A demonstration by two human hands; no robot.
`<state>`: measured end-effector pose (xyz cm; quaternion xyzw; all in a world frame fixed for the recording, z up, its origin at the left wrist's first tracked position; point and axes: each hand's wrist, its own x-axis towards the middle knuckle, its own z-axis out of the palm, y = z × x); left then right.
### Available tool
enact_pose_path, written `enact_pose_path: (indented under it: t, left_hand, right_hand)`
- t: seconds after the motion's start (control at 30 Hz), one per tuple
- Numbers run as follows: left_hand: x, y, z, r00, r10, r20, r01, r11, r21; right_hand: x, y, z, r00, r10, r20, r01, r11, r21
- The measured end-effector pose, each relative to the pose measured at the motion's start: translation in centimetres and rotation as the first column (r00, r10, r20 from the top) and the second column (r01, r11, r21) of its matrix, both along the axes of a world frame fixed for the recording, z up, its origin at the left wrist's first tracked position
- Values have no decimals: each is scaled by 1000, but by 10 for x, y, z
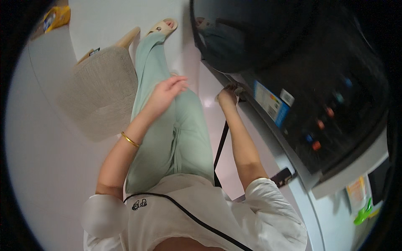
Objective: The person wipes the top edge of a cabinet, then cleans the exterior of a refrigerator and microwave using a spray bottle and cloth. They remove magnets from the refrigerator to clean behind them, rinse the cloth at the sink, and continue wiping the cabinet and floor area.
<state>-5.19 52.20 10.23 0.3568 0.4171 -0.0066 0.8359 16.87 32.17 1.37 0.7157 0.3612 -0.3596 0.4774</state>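
Observation:
My left hand (171,88) hovers over my legs with nothing in it. Its fingers are loosely bent and slightly blurred, and a gold bangle (130,140) circles that forearm. My right hand (227,96) reaches down to the rim of a large dark glossy appliance (311,103). The fingers there are closed around what looks like a crumpled greyish-beige cloth (240,91), much of it hidden by the hand and shadow. Above that hand, a round dark glass door (232,47) reflects my leg and foot.
A beige upholstered seat (103,91) with a wooden leg stands on my left. The appliance bears a blue-edged printed label (270,103). At far right lies a white packet with a green part (361,197); a yellow packet (58,17) sits top left. A black strap (194,218) crosses my shirt.

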Motion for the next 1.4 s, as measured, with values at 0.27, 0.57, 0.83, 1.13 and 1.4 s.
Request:
enact_pose_path:
  t: [0.27,0.57,0.83,1.13,1.4]
  left_hand:
    - [24,-25,-7,994,7,113,-9,1000,17]
    - [23,-8,-30,933,9,359,78,971,-226]
    - [28,-28,-22,954,-54,295,91,989,-114]
    - [0,-31,52,982,142,124,-157,981,117]
    - [-60,54,218,961,246,125,-276,875,398]
  right_hand:
    - [-2,55,-103,973,-228,-42,217,958,-189]
    - [14,17,-288,964,143,-222,-142,990,23]
    - [24,-8,-323,893,-247,-376,348,909,229]
    - [-54,51,-60,208,-412,-887,941,332,67]
    - [-89,186,272,254,150,-956,967,-47,250]
